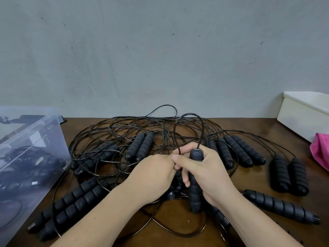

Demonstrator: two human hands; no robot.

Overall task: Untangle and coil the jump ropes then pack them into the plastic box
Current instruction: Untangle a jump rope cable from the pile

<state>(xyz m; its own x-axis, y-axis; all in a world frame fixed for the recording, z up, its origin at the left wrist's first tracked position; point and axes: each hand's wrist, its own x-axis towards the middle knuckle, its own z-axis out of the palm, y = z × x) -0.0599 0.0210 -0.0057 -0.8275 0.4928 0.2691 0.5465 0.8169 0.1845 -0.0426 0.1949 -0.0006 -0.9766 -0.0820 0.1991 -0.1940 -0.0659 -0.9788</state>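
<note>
At the centre of the frame, an upright black foam handle (pixel 195 186) of a jump rope is grasped by the right hand (pixel 208 168), fingers wrapped round it. From its top a cord loop (pixel 190 114) is arched upward and brought back down between the two hands. The left hand (pixel 153 173) is pressed against the right thumb with its fingers curled under; whether the cord is pinched there cannot be told. Behind the hands, tangled cords (pixel 124 125) and paired handles (pixel 71 202) are spread over the brown table (pixel 178 229). At the left edge, coiled ropes (pixel 32 157) are seen inside the clear plastic box (pixel 35 125). A white bin (pixel 302 116) and pink cloth (pixel 320 150) are placed at the right.
</note>
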